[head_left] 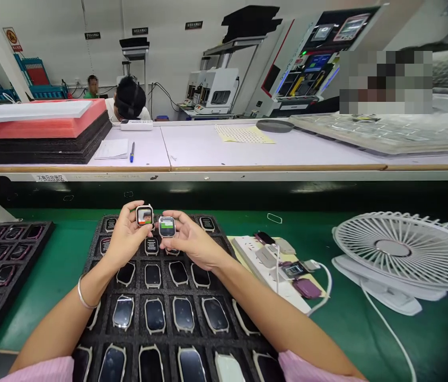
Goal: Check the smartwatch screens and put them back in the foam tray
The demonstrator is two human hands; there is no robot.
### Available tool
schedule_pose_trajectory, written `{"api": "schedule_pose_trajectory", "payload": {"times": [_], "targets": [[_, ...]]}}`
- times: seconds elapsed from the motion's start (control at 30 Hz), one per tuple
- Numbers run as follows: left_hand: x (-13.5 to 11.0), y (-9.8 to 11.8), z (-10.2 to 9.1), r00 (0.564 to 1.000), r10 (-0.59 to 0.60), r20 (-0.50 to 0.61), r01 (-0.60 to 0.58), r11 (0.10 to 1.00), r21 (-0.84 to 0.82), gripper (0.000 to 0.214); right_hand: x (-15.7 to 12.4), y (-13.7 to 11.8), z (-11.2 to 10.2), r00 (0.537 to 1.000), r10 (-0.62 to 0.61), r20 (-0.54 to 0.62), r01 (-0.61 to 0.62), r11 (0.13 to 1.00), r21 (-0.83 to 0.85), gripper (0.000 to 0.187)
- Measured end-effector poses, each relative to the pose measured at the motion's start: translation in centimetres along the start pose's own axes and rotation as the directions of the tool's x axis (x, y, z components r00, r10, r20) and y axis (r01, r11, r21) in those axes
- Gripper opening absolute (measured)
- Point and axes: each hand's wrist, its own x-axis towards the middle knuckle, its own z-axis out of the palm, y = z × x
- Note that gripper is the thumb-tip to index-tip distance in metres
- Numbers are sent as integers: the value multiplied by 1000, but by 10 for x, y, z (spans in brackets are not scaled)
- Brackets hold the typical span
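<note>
So there are two lit smartwatches here, one per hand: the left watch (144, 215) is pinched in a nearly closed left hand (130, 234), and the right watch (167, 226), at its 4 o'clock, is gripped just as snugly by the right hand (196, 244). One big foam tray (139, 311) spreads toward 6 o'clock, a second tray (22, 275) at 8, one power strip (249, 252) at 4, one fan (393, 248) at 3.
</note>
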Motion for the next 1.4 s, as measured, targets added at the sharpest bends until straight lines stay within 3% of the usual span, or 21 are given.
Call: {"api": "schedule_pose_trajectory", "payload": {"times": [0.2, 0.37, 0.57, 0.73, 1.13, 1.4], "targets": [[0, -3, 1, 1000, -13, 14, 13, 1000, 6, 55, -2, 1, -4, 998, -63, -26, 62, 997, -50, 45], [0, -5, 2, 1000, -14, 26, 13, 999, 51, 46, -3, 2, -4, 998, -54, -18, 53, 998, -29, 46], [-1, -5, 3, 999, -23, 41, 23, 1000, 16, 52, -3, 2, -7, 997, -71, -43, 73, 997, 32, 49], [-1, -5, 4, 998, -28, 48, 27, 999, 28, 52, -3, 2, -8, 999, -31, -43, 35, 994, 100, 42], [-1, -5, 5, 999, -14, 51, 11, 998, 56, 44, -5, -1, -6, 999, 41, -27, -34, 979, 200, 46], [-1, -10, 4, 998, -19, 60, 17, 999, 45, 49, -6, -2, -6, 998, 45, -42, -37, 984, 174, 42]]}}
